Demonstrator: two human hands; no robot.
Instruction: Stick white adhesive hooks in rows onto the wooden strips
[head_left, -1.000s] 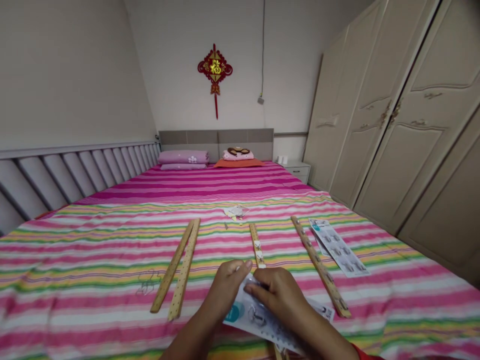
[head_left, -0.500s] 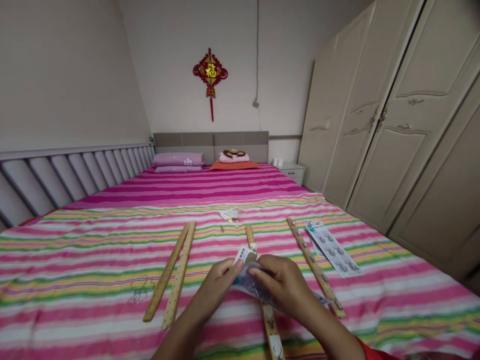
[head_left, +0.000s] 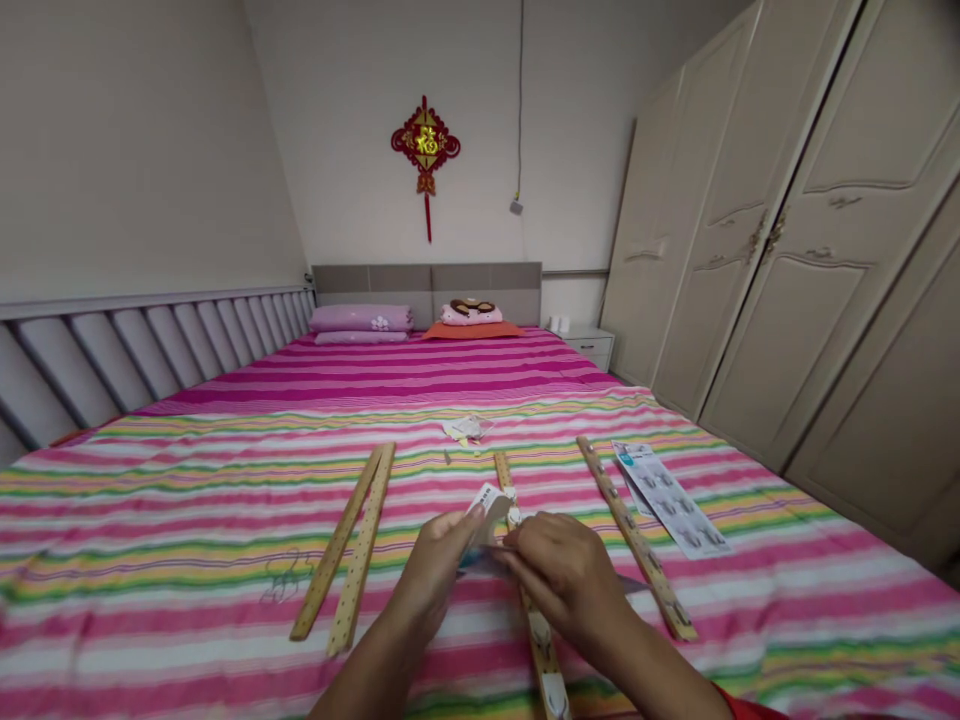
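Observation:
Both hands meet low in the middle over a striped bed (head_left: 187, 520). My left hand (head_left: 435, 570) pinches the upturned end of a white hook packet (head_left: 486, 505). My right hand (head_left: 566, 575) is closed on the same packet's other side, fingers curled over it. Just under the hands lies a wooden strip with hooks (head_left: 529, 600), running toward me. Most of the packet is hidden by my fingers.
Two bare wooden strips (head_left: 352, 545) lie side by side to the left. Another hooked strip (head_left: 634, 535) and a flat hook packet (head_left: 671, 500) lie to the right. Torn wrapping (head_left: 466, 430) sits farther up the bed. Cream wardrobes (head_left: 810, 230) line the right side.
The packet has been lifted and bent upward between the hands, its end now sticking up. The hands shifted a little farther from me.

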